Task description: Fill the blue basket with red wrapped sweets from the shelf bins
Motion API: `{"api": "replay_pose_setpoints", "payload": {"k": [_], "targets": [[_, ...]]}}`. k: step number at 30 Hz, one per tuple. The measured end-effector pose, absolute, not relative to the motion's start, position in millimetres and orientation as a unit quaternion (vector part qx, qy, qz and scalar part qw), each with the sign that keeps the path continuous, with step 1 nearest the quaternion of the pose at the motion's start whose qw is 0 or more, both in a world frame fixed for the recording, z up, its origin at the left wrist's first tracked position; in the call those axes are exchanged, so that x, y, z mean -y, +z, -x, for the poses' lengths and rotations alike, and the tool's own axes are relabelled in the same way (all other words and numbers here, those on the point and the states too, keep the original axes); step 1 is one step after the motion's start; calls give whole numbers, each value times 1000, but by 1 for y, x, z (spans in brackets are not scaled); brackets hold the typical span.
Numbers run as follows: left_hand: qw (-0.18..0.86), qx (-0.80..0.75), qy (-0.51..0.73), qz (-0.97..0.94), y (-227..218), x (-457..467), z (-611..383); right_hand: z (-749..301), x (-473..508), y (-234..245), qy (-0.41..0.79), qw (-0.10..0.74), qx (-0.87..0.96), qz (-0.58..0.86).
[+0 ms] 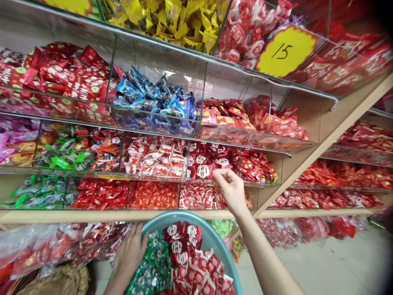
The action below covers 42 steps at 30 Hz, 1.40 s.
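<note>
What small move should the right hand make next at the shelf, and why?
Probably pinch one of the dark red packets and lift it out. The right hand is at their front edge, fingers curled, while the left hand holds the teal basket below, where matching packets already lie.

right hand (pixel 232 191) at candies (pixel 204 162), basket (pixel 211 239) below

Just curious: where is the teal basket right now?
The teal basket sits bottom centre of the head view, below the candy shelves, the left hand on its left rim.
</note>
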<state>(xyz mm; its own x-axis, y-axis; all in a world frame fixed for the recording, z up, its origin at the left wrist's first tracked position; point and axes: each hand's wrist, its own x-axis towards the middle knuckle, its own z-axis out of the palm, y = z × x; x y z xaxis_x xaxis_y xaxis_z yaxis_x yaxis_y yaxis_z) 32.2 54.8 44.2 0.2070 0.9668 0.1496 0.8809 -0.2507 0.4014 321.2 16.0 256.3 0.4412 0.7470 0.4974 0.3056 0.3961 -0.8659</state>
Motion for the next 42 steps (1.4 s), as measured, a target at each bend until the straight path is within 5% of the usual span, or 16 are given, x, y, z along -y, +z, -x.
{"api": "replay_pose_setpoints", "payload": {"k": [6,11,17,27,36,42], "targets": [[353,-545,429,-628,80,-48,-46,-297,26,214,317,600,506,532],[645,-452,384,-482,134,-11,-76,-263,36,160,418,601,440,520],[622,-468,406,-478,141,3,-88,-245,45,130,449,609,398,519],[438,-510,481,-562,121,15,-90,-233,51,113,397,652,343,547],[591,-544,443,-399,88,44,-100,-213,80,100,591,656,136,449],[641,-526,430,-357,69,66,-109,-198,91,80,620,677,-9,396]]}}
